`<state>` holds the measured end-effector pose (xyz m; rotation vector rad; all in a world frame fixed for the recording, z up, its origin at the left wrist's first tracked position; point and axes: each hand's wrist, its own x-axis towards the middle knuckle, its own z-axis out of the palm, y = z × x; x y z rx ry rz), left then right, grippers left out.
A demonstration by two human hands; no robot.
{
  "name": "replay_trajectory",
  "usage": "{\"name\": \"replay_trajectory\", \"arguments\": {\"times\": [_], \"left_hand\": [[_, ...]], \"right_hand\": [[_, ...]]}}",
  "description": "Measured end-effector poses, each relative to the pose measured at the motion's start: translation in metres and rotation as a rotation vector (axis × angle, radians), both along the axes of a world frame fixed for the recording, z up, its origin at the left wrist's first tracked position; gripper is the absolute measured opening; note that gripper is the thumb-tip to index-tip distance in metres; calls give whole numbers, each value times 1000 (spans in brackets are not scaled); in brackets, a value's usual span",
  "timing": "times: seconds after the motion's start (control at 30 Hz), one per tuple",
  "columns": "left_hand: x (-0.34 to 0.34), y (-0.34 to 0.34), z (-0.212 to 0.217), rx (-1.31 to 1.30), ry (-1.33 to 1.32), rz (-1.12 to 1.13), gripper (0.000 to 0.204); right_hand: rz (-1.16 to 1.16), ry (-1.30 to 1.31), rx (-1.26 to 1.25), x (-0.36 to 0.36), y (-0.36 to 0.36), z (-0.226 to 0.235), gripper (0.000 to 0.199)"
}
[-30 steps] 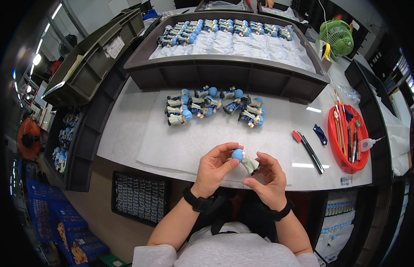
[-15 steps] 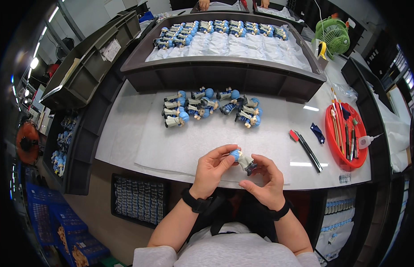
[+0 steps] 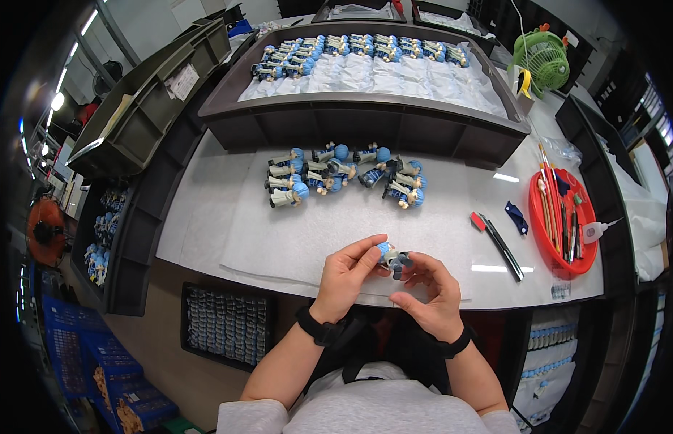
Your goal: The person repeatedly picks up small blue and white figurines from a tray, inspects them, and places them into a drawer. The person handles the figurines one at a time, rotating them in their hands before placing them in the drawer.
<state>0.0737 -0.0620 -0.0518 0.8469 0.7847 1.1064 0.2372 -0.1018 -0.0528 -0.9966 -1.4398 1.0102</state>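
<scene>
Both hands meet over the near edge of the white worktable [image 3: 221,195]. A small blue-haired figurine [image 3: 391,257] is held between them. My left hand [image 3: 349,273] pinches its blue head with thumb and forefinger. My right hand [image 3: 432,289] grips its grey body from below and the right. Each wrist wears a black band. Farther back on the table lies a cluster of several similar blue-haired figurines [image 3: 344,173] on their sides.
A large dark tray [image 3: 365,119] behind the cluster holds rows of more figurines on white padding. A red dish [image 3: 560,220] with brushes and tools sits at the right, with a red-tipped tool [image 3: 499,242] and a blue clip [image 3: 516,218] beside it. A green fan [image 3: 545,49] stands at the back right.
The figurine has been turned between my fingers and sits a little lower and closer to me. The things on the table have not moved.
</scene>
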Motion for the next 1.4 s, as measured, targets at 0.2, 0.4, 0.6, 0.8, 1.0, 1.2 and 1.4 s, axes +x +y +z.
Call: {"name": "replay_trajectory", "arguments": {"times": [0.2,0.4,0.6,0.8,1.0,1.2,1.4], "left_hand": [[0,0,1,0,43,-15,31],[0,0,4,88,25,-83,38],[0,-1,7,66,15,-78,41],[2,-5,6,55,11,-29,39],[2,-6,3,128,80,-10,34],[4,-5,3,85,-1,14,36],[3,-5,2,207,21,-49,40]], "right_hand": [[-18,48,-2,-1,0,-3,48],[-62,53,20,-4,1,-2,40],[-25,12,-32,-2,-1,3,41],[-22,1,-26,-1,-1,1,41],[-19,-12,-27,-1,-1,-1,40],[-30,0,-20,-2,-1,3,40],[-21,-15,-35,-1,-2,4,39]]}}
